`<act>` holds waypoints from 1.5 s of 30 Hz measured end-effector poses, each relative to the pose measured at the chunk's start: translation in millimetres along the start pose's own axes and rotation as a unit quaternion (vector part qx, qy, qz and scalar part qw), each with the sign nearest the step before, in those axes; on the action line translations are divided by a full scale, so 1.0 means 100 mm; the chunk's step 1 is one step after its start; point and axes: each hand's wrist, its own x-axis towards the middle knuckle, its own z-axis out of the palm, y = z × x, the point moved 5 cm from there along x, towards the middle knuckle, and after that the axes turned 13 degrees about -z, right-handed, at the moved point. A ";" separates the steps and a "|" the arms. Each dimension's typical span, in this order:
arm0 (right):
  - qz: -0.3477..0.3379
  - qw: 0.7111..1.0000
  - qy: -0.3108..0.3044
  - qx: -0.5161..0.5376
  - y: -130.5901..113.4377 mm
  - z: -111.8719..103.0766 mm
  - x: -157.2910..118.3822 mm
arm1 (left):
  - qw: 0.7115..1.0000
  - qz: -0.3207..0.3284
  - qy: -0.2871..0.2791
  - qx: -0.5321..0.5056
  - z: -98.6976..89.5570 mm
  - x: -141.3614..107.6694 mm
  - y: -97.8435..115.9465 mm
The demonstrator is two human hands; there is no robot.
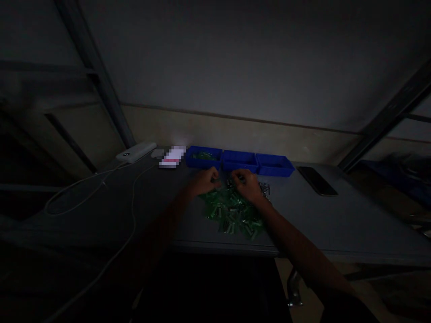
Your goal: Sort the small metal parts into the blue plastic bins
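Note:
Several small green bags (232,213) with light pieces inside lie in a heap on the grey table (161,215). Small metal parts (265,188) lie behind the heap, beside my right hand. My left hand (205,181) is over the heap's back left edge, its fingers curled together; what they hold is too dark and small to name. Fingers bent in a pinch, my right hand (247,184) is over the back of the heap, and its fingertips hide whatever is between them. Three blue trays stand behind the hands; the left tray (204,164) holds green bags.
The middle tray (239,160) and right tray (275,165) continue the row. A dark phone (317,181) lies at the right. At the left are a lit, blurred-out screen (173,157), a white power strip (136,152) and a loose white cable (134,211). Metal posts frame the table.

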 end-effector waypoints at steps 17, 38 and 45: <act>0.109 0.945 0.068 0.301 0.04 0.11 -0.02 | 0.945 -0.131 -0.004 -0.299 0.04 -0.06 0.09; 0.091 0.925 0.071 0.363 -0.04 0.04 0.03 | 0.928 -0.136 -0.080 -0.336 0.16 -0.10 0.13; 0.091 0.908 0.054 0.405 0.00 0.13 0.00 | 0.926 -0.141 -0.091 -0.339 0.16 -0.05 0.06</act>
